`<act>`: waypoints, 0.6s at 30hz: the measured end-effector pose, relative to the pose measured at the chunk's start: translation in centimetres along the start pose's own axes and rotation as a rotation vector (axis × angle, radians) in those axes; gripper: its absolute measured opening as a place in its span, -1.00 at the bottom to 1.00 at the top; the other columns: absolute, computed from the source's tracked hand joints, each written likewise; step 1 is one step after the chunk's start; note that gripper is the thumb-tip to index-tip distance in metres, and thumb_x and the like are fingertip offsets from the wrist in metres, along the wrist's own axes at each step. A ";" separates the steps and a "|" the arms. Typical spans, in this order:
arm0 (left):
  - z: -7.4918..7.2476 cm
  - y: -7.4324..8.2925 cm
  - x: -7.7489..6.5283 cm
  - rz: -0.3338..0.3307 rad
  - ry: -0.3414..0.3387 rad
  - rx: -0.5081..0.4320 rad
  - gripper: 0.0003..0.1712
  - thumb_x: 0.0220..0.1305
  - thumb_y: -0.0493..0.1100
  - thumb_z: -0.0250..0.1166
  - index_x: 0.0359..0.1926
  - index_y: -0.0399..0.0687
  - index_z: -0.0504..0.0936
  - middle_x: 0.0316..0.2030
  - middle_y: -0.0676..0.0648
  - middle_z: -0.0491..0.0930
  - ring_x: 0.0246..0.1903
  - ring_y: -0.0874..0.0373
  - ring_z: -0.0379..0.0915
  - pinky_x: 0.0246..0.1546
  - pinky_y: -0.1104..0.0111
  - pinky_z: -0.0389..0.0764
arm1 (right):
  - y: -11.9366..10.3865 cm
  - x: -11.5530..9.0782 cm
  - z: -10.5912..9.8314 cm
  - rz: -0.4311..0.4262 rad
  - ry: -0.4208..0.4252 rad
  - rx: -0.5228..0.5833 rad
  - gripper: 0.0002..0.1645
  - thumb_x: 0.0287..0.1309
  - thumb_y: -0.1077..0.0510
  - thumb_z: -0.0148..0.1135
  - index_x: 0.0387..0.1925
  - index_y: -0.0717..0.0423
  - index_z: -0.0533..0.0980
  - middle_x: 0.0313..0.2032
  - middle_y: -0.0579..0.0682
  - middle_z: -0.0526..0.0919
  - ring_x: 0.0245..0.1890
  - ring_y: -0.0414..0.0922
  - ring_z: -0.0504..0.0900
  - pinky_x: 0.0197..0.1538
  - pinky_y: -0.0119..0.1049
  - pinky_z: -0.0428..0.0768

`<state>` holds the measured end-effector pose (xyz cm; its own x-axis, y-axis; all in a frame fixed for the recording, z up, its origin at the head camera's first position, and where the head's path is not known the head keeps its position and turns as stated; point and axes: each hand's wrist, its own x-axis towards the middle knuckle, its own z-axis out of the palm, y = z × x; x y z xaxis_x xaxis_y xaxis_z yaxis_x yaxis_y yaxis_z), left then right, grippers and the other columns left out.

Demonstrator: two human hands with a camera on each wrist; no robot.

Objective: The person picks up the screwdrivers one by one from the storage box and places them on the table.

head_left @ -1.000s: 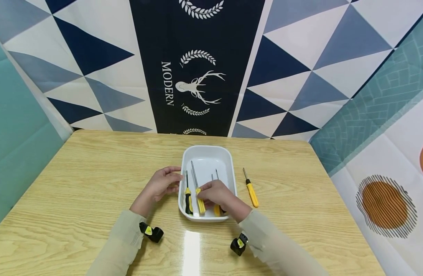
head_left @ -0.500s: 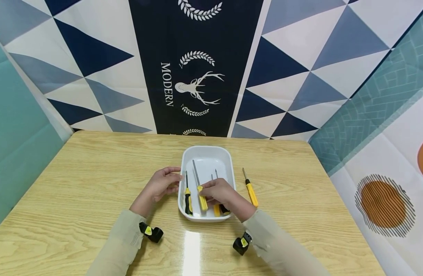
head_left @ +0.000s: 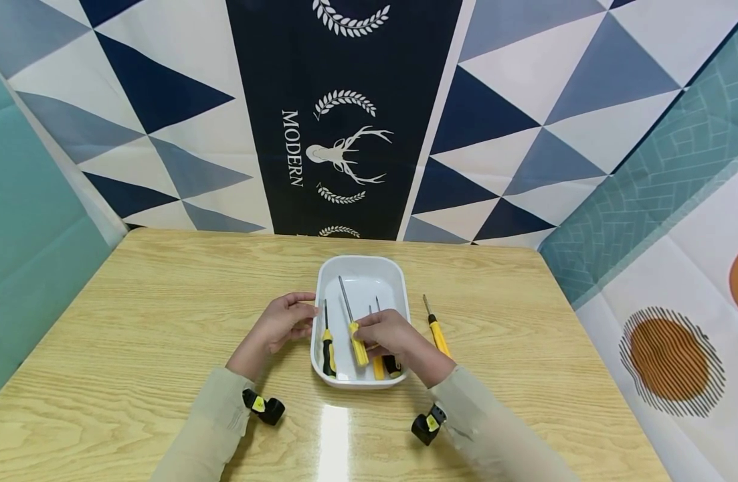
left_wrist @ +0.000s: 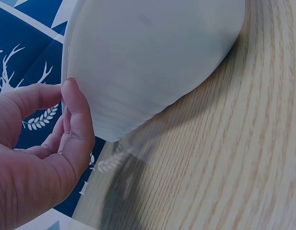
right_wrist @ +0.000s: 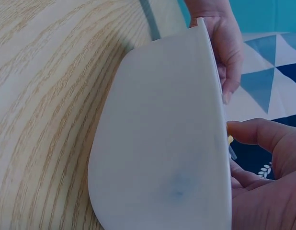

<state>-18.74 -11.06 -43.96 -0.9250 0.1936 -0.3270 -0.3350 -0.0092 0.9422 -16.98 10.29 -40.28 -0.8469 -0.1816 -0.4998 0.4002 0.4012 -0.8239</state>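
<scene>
A white tray sits on the wooden table with several screwdrivers in it. At its left rim my left hand pinches the edge; in the left wrist view, thumb and fingers meet there. My right hand pinches the yellow handle of a long-shafted screwdriver, shaft slanting toward the tray's far left. Left of it lies a black and yellow screwdriver. Partly under my right hand are a screwdriver with a yellow handle and one with a black handle. The tray wall hides most of the held screwdriver in the right wrist view.
Right of the tray, a yellow screwdriver with a black collar lies on the table, its handle end behind my right wrist. A patterned cloth wall rises behind the table's far edge.
My right hand has moved slightly right with the yellow-handled screwdriver, away from the black and yellow one. My left hand stays at the tray's rim.
</scene>
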 end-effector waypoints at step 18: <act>0.1 0.0 0.1 -0.002 0.007 0.005 -0.48 0.23 -0.24 0.20 0.21 -0.23 0.34 -0.28 -0.03 0.55 -0.42 0.22 0.51 -0.41 0.47 0.61 | -0.1 -0.3 -1.2 -0.025 -0.042 0.054 -0.62 0.13 0.26 0.19 -0.01 0.35 0.50 -0.46 -0.03 0.61 -0.50 -0.24 0.56 -0.33 -0.33 0.66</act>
<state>-18.77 -10.96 -43.99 -0.9256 0.1865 -0.3293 -0.3359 -0.0039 0.9419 -17.17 11.36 -39.73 -0.8418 -0.2286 -0.4890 0.3988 0.3472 -0.8488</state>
